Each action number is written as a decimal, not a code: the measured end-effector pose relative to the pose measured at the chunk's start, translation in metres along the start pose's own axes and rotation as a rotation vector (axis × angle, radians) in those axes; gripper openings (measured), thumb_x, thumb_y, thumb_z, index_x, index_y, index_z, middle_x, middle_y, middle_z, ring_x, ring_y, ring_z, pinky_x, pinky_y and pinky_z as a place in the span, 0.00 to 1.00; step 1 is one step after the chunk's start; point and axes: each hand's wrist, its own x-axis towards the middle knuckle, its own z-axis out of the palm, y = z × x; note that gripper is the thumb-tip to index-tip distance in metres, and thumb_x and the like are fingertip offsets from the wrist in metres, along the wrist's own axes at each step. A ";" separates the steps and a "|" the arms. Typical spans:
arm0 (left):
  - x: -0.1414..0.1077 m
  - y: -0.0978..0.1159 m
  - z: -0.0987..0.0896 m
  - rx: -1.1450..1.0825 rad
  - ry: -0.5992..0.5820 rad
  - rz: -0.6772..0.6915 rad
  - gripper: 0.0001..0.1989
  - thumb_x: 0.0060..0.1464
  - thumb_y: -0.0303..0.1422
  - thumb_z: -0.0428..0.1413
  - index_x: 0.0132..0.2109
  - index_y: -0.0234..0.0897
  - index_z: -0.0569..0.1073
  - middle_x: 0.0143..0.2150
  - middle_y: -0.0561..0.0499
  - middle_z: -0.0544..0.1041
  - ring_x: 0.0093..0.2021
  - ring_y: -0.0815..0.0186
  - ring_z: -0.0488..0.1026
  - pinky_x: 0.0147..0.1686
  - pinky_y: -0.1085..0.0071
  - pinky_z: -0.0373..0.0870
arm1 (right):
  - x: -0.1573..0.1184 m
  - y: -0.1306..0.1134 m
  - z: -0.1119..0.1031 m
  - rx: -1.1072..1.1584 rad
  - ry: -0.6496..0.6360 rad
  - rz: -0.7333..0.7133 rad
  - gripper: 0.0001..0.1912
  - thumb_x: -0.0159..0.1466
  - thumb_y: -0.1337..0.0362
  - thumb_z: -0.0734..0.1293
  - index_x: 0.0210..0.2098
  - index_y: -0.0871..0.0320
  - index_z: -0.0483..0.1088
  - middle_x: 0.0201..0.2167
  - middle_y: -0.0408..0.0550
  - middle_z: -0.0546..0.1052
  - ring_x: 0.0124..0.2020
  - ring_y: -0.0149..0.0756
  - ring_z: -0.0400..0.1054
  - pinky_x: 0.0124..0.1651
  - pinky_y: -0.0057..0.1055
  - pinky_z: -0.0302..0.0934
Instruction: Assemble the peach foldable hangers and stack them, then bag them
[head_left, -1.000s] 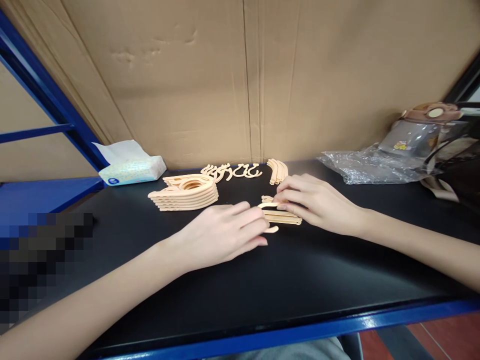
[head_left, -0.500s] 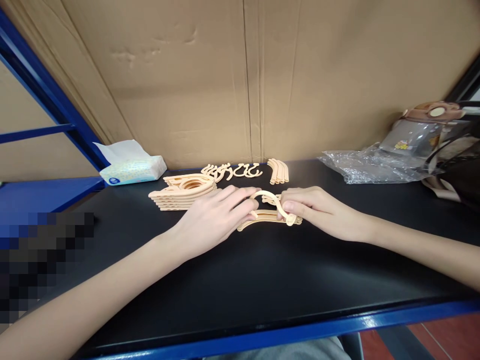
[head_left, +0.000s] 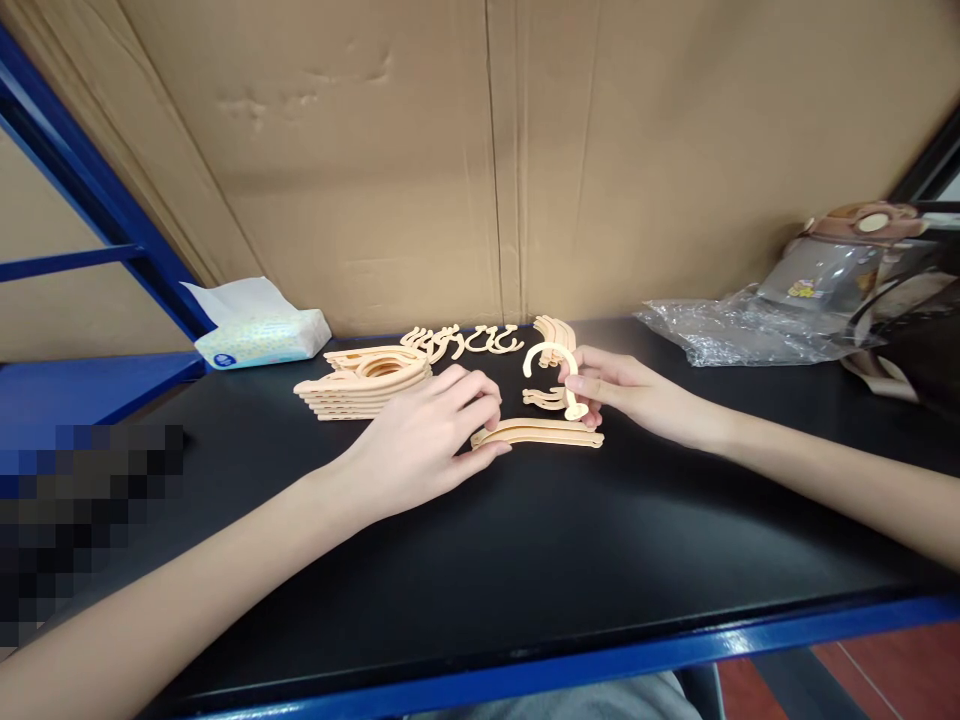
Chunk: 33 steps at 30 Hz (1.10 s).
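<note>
Far left, a pack [head_left: 262, 337] of tissues is sitting on the table [head_left: 450, 590]. Next, a stack [head_left: 352, 402] of flat, looped pieces is standing just beyond the left hand [head_left: 427, 445]. I am reading its fingers as released: loosely curling, thumb apart, nothing showing between them. Loose hooks [head_left: 499, 345] are lying at the back. Two strips [head_left: 540, 437] are lying with their left ends just beside the left fingertips; I cannot tell whether they are touching. Small parts [head_left: 541, 400] are lying just behind, a bundle [head_left: 546, 325] of curved bars farther back. The right hand [head_left: 619, 390] is grasping a hook [head_left: 553, 347] between thumb and fingers, foot pointing down, curve arching leftward over the parts. Beyond, a clear bag [head_left: 712, 335] is lying before a bottle [head_left: 814, 265].

Judgement: I am taking this step as setting the hook's facing. The next move is calling for a steady right pinch while the left fingers are closing on a strip.
</note>
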 end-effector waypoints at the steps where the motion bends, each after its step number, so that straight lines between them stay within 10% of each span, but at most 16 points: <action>1: 0.000 0.000 0.001 -0.014 -0.026 0.008 0.11 0.61 0.39 0.51 0.34 0.37 0.68 0.46 0.49 0.71 0.44 0.61 0.68 0.42 0.64 0.66 | 0.000 0.000 0.000 -0.005 0.004 0.002 0.12 0.64 0.54 0.63 0.39 0.57 0.63 0.27 0.39 0.67 0.26 0.26 0.63 0.33 0.28 0.61; 17: -0.002 -0.005 0.004 -0.132 -0.101 -0.045 0.09 0.62 0.35 0.49 0.36 0.36 0.70 0.51 0.48 0.70 0.51 0.60 0.65 0.49 0.62 0.62 | 0.000 0.001 0.001 -0.002 -0.041 -0.004 0.11 0.64 0.56 0.63 0.37 0.57 0.62 0.27 0.40 0.70 0.27 0.27 0.66 0.32 0.28 0.61; 23: 0.002 -0.009 0.002 -0.627 -0.105 -0.313 0.11 0.61 0.41 0.51 0.40 0.38 0.69 0.37 0.53 0.72 0.36 0.67 0.68 0.35 0.70 0.65 | 0.000 0.001 0.001 -0.003 -0.037 -0.016 0.10 0.64 0.56 0.63 0.37 0.57 0.62 0.26 0.39 0.69 0.26 0.27 0.64 0.31 0.29 0.59; 33: 0.003 -0.013 0.009 -1.355 0.056 -0.599 0.11 0.58 0.38 0.55 0.43 0.37 0.73 0.39 0.48 0.75 0.39 0.67 0.72 0.40 0.70 0.71 | 0.001 -0.002 0.003 0.012 -0.046 -0.030 0.10 0.64 0.58 0.63 0.34 0.58 0.61 0.26 0.39 0.69 0.24 0.25 0.62 0.29 0.28 0.57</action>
